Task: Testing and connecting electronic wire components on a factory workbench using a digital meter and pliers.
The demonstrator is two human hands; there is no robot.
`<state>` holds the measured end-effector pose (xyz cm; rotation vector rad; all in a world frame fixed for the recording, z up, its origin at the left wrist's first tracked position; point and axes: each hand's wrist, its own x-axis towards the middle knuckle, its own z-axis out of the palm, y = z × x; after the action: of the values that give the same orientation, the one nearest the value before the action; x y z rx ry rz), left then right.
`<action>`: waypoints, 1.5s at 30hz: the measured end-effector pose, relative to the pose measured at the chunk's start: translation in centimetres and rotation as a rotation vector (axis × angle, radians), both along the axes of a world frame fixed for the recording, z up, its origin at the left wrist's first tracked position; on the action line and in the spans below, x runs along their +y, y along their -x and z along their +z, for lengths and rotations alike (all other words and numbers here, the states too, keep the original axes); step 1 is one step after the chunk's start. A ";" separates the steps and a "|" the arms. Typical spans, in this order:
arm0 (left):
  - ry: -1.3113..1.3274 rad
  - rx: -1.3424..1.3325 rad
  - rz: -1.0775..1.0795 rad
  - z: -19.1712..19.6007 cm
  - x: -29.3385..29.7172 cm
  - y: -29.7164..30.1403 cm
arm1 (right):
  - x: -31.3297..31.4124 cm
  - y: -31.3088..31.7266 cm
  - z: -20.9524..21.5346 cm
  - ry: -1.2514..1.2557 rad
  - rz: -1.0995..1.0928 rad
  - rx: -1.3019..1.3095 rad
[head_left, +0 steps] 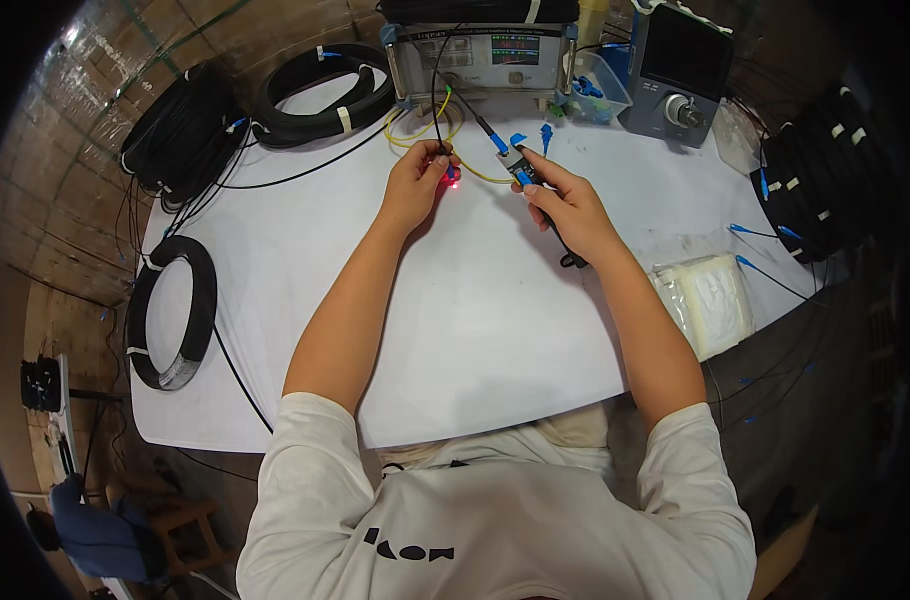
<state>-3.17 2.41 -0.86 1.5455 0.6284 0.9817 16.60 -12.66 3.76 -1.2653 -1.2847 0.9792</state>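
My left hand (417,183) pinches the end of a thin black cable, and a red light (452,177) glows at its fingertips. My right hand (567,205) grips a slim pen-shaped tester (521,166) with a blue connector plugged into its tip. A black cable (469,110) with a blue plug runs from that tip up to a grey test instrument (480,58) at the far edge of the white table (455,330). A yellow fibre loop (420,135) lies between my hands and the instrument.
Coils of black cable lie at the far left (180,135), the back (320,95), the near left (172,312) and the right (825,180). A second grey meter (680,75) and a clear bin of blue connectors (593,90) stand at the back right. Clear bags (710,305) lie at the right.
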 end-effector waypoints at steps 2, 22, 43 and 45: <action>0.046 -0.032 -0.023 0.0 -0.1 0.0 | 0.1 -0.1 -0.2 -0.006 -0.005 0.002; -0.089 -0.029 0.080 0.1 -2.1 -0.5 | 0.0 -0.1 -1.2 -0.029 0.033 0.059; 0.245 -0.070 -0.087 2.1 -2.9 -1.9 | -0.4 2.4 -0.5 0.064 -0.007 -0.028; 0.296 -0.114 -0.060 1.9 -3.5 -1.9 | -0.4 2.6 -1.2 0.016 -0.020 -0.094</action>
<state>-1.24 -1.05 1.00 1.2319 0.6138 0.8812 14.02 -13.01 2.55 -1.3472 -1.3366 0.9268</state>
